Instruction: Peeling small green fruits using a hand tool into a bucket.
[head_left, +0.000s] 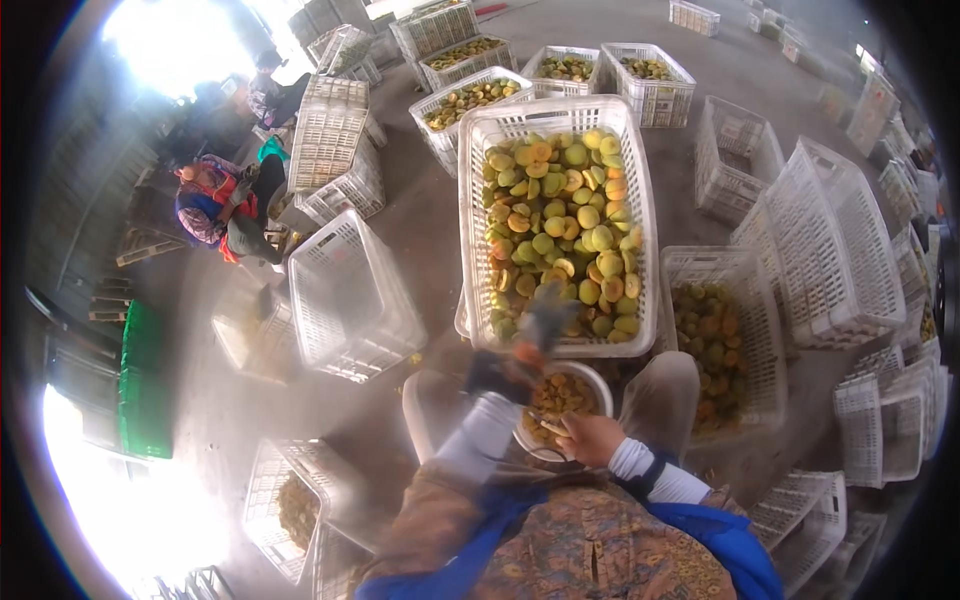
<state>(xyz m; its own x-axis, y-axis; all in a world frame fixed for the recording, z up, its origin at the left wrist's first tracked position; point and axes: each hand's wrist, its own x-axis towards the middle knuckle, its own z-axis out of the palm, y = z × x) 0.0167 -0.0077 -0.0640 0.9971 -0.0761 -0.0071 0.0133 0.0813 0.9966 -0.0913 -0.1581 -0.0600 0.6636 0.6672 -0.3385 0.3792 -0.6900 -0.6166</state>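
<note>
Before me stands a white plastic crate (646, 225) of whole and halved yellow-green stone fruit (559, 225). My left hand (547, 319), in what seems a dark glove, is blurred over the crate's near end; its fingers and anything in them are unclear. Between my knees is a white bucket (604, 386) partly filled with orange-brown fruit pieces (559, 394). At its near rim my right hand (596, 439), bare, grips a small hand tool (551, 426) with a pale part pointing over the bucket. Its exact kind cannot be made out.
To my right sits a crate (776, 360) of darker fruit pieces. A white crate (352, 300) stands at left, another (262, 495) holds pale material. More fruit crates (472, 97) line the far side. Two people (225, 202) sit at upper left beside stacked crates (330, 135).
</note>
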